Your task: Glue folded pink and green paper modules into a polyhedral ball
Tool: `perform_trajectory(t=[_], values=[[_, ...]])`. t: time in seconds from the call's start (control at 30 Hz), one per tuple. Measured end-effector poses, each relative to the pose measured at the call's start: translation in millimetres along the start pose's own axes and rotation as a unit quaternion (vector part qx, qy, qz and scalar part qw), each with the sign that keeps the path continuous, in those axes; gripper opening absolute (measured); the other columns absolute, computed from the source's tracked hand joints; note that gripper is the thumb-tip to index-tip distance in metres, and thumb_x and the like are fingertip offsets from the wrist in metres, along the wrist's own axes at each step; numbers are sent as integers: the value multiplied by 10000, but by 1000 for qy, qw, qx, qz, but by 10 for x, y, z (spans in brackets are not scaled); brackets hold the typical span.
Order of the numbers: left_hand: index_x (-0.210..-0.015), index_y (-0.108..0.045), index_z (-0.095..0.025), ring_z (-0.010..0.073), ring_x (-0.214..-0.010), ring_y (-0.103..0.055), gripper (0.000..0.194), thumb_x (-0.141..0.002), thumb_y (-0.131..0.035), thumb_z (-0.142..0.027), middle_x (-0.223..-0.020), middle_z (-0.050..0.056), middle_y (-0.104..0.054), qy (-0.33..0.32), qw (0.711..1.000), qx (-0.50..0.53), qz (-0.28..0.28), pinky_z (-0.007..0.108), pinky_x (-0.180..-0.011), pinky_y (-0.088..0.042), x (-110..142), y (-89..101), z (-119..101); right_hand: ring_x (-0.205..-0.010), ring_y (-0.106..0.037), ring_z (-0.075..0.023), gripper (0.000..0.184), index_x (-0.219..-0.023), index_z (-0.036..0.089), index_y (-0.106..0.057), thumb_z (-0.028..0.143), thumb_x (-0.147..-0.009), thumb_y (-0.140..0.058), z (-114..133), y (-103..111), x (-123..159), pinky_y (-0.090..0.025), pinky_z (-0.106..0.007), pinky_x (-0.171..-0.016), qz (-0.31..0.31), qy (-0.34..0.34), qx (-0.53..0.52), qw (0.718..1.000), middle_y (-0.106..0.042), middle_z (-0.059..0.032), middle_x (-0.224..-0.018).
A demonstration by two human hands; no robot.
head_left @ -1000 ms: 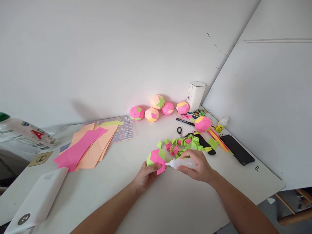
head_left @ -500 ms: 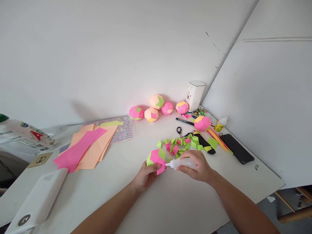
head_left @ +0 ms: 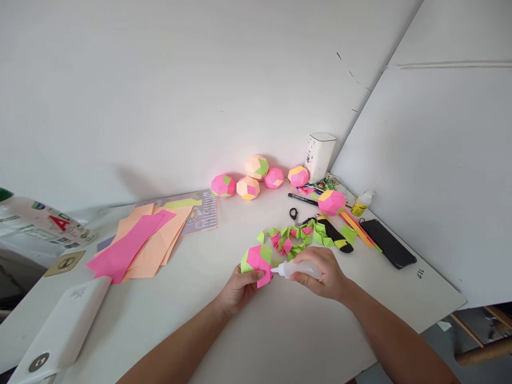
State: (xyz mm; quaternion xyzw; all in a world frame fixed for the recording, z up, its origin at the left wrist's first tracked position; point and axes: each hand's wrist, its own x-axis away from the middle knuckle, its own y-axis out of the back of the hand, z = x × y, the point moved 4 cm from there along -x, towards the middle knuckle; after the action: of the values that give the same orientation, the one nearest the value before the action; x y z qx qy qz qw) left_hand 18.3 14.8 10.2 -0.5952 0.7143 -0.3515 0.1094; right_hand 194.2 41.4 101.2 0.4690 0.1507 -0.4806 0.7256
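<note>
My left hand (head_left: 239, 290) is closed on a partly built paper ball (head_left: 258, 258) of pink and green faces, thumb across its front. In my right hand (head_left: 324, 274) a translucent white glue bottle (head_left: 302, 269) lies almost level, its thin nozzle pointing left at the right edge of the pink paper. Whether the tip touches the paper I cannot tell. Just beyond both hands, several small folded paper pieces (head_left: 287, 245) in green and pink lie in a loose heap.
Finished paper balls (head_left: 248, 188) stand along the wall. Scissors (head_left: 294, 214), a black phone (head_left: 388, 242) and a yellow-labelled bottle (head_left: 363, 202) lie or stand to the right. Pink and peach paper sheets (head_left: 148, 240), a white power bank (head_left: 66, 325) and a large bottle (head_left: 40, 221) are at the left.
Almost nothing differs. The glue bottle's nozzle stays at the pink paper's edge, and both hands keep their grip. The view has shifted very slightly.
</note>
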Motion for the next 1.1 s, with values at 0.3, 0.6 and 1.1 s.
perform_trajectory(t=[0.3,0.6,1.1], values=[[-834,-680,-113,250,-763,-660,243,-614,-741,-196,-760,91,-707,2,1000,-5,-4,366,-752,-507,-2,-6,-7,-552,-607,-135,153,-849,207,-586,335,-798,-653,39,-3,-6,-448,-244,-523,-12,23,-8,1000,-678,-7,-667],[-905,-673,-114,292,-882,-656,307,-611,-738,-174,-838,116,-719,12,1000,16,4,417,-832,-490,-10,2,6,-550,-600,-126,131,-850,207,-590,318,-804,-643,38,-17,3,-444,-238,-527,-8,27,-17,999,-670,1,-663],[-864,-673,-115,234,-756,-647,270,-607,-740,-160,-715,76,-687,12,1000,13,-9,356,-749,-495,-2,10,8,-541,-601,-125,108,-842,210,-589,277,-789,-655,32,-16,2,-443,-237,-520,-21,25,-17,999,-664,6,-650]])
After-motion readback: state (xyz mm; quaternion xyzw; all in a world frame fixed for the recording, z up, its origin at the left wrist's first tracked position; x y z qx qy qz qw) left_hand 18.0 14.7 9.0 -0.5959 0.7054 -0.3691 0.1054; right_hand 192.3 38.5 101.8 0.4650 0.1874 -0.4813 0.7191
